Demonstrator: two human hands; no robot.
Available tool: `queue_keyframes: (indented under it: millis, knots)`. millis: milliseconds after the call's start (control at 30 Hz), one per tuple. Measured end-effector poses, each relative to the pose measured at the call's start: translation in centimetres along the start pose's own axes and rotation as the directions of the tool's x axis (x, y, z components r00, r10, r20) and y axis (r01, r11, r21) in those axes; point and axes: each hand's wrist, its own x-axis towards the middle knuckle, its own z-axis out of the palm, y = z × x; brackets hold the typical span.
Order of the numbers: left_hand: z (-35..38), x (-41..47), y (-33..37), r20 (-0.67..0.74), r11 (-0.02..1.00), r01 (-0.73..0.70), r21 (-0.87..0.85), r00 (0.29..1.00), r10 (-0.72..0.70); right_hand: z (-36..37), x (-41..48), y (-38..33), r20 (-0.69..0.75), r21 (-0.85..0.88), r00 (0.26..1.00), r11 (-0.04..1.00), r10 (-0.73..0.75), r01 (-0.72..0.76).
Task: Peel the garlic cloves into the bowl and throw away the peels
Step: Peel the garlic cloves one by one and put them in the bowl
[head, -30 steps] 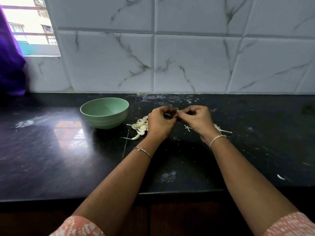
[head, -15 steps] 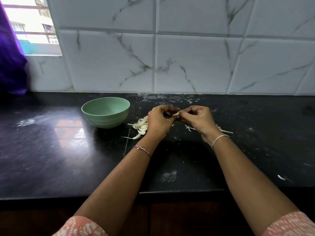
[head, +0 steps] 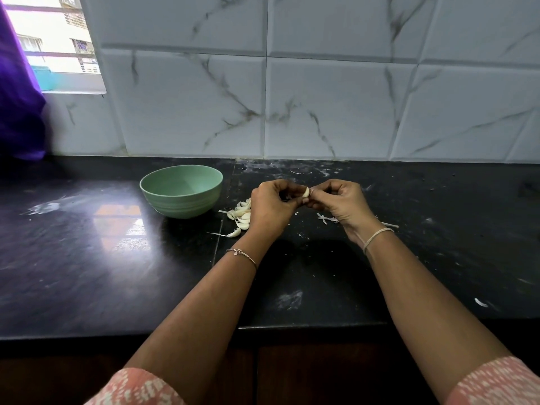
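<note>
A green bowl (head: 181, 204) stands on the black countertop (head: 87, 258), and the visible part of its inside shows no clove, so the task looks barely begun. Just right of it lies a pile of cloves (head: 241, 214), seemingly unpeeled. The left hand (head: 271, 207) hides part of the pile, so no count is possible. That hand's fingers are curled, pinching one garlic clove (head: 305, 192) held above the counter. The right hand (head: 340, 201), fingers also curled, pinches the same clove from the other side. I judge the peeling of this clove to be under way. A few peel scraps (head: 325, 219) lie under the right hand, not yet thrown away. How much skin remains on the held clove is too small to tell, and no bin is in view.
</note>
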Motion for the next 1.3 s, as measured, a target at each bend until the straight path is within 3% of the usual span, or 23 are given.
queue_keyframes:
  millis: [700,1300]
  knots:
    - [-0.15,-0.02,0.10,0.071,1.000,-0.008,-0.025,0.997,0.009,0.39,-0.12,-0.40,0.033,0.075,0.997,0.995,0.067,-0.069]
    - [-0.17,0.03,0.05,0.050,0.997,0.004,-0.079,0.999,0.000,0.25,0.04,-0.50,0.089,0.159,0.991,0.980,0.104,-0.117]
